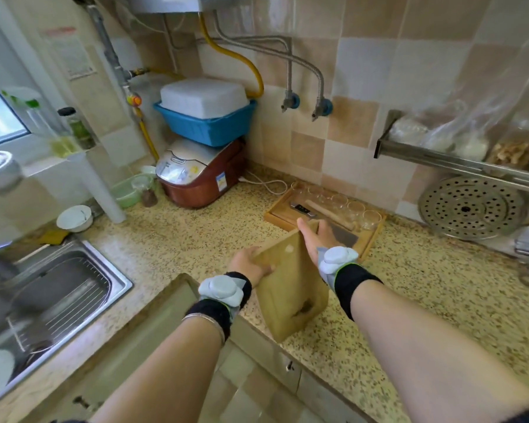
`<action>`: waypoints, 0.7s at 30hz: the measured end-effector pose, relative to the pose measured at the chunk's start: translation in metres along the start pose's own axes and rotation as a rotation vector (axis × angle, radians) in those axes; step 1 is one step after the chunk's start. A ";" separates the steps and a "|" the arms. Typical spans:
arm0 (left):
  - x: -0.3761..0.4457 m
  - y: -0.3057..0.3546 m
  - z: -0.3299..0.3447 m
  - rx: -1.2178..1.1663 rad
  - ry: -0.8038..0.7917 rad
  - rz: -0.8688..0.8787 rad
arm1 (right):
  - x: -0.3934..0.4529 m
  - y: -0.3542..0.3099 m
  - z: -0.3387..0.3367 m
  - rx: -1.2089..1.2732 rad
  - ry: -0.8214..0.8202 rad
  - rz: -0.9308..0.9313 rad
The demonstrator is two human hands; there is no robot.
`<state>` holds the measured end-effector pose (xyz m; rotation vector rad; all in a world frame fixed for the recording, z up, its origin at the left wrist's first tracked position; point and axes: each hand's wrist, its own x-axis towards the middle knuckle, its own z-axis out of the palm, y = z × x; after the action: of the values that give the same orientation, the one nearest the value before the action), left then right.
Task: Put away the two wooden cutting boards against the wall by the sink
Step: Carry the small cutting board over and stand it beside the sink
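Both hands are gripping one cutting board [290, 288] tilted above the counter [196, 239]: the left hand [251, 265] is closing on its nine o'clock edge, the right hand [315, 239] on its one o'clock edge.

Home kitchen. Speckled stone bench [196, 239] along tiled wall [364, 87]; steel sink [58, 288] near left. Rice cooker [196, 175] in far corner, blue basin [205, 123] stacked on it. Perforated steamer tray [468, 209] leans far right.
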<state>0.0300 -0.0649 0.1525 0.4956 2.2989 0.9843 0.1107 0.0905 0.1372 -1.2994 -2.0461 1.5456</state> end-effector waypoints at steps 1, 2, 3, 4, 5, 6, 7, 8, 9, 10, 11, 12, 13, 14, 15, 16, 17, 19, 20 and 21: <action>-0.004 -0.005 -0.001 -0.036 0.042 -0.022 | -0.002 0.002 0.004 -0.014 -0.031 -0.023; -0.007 -0.010 -0.003 -0.068 0.081 -0.038 | -0.003 0.005 0.008 -0.017 -0.054 -0.057; -0.006 -0.013 -0.005 -0.093 0.108 -0.048 | -0.003 0.007 0.011 -0.008 -0.055 -0.092; -0.007 -0.018 -0.008 -0.117 0.141 -0.061 | -0.004 0.008 0.015 -0.010 -0.058 -0.131; -0.009 -0.025 -0.013 -0.134 0.171 -0.076 | -0.007 0.009 0.020 -0.023 -0.068 -0.160; -0.012 -0.032 -0.017 -0.131 0.187 -0.091 | -0.011 0.010 0.026 -0.042 -0.071 -0.175; -0.011 -0.034 -0.020 -0.121 0.194 -0.096 | -0.012 0.011 0.028 -0.058 -0.069 -0.183; -0.012 -0.038 -0.024 -0.112 0.209 -0.098 | -0.015 0.011 0.031 -0.077 -0.074 -0.185; -0.014 -0.043 -0.028 -0.104 0.228 -0.094 | -0.019 0.010 0.036 -0.096 -0.079 -0.190; -0.015 -0.047 -0.033 -0.096 0.246 -0.088 | -0.022 0.008 0.039 -0.111 -0.084 -0.198; -0.017 -0.050 -0.039 -0.095 0.262 -0.079 | -0.024 0.005 0.044 -0.121 -0.091 -0.209; -0.019 -0.053 -0.047 -0.100 0.270 -0.070 | -0.027 -0.002 0.049 -0.129 -0.098 -0.221; -0.020 -0.057 -0.055 -0.115 0.275 -0.064 | -0.030 -0.009 0.056 -0.138 -0.107 -0.233; -0.021 -0.061 -0.063 -0.138 0.279 -0.064 | -0.032 -0.017 0.063 -0.146 -0.115 -0.250; -0.023 -0.066 -0.074 -0.161 0.292 -0.065 | -0.035 -0.027 0.073 -0.151 -0.121 -0.265; -0.026 -0.071 -0.087 -0.178 0.312 -0.065 | -0.038 -0.037 0.084 -0.152 -0.127 -0.278; -0.028 -0.078 -0.100 -0.189 0.333 -0.067 | -0.041 -0.047 0.096 -0.156 -0.133 -0.295; -0.033 -0.095 -0.126 -0.198 0.391 -0.073 | -0.051 -0.066 0.124 -0.185 -0.166 -0.327; -0.038 -0.108 -0.141 -0.197 0.428 -0.082 | -0.057 -0.074 0.143 -0.195 -0.197 -0.341; -0.044 -0.123 -0.160 -0.197 0.457 -0.096 | -0.064 -0.082 0.166 -0.195 -0.229 -0.356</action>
<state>-0.0522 -0.2537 0.1661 0.0788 2.5483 1.3700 -0.0042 -0.0664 0.1616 -0.7795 -2.4598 1.4120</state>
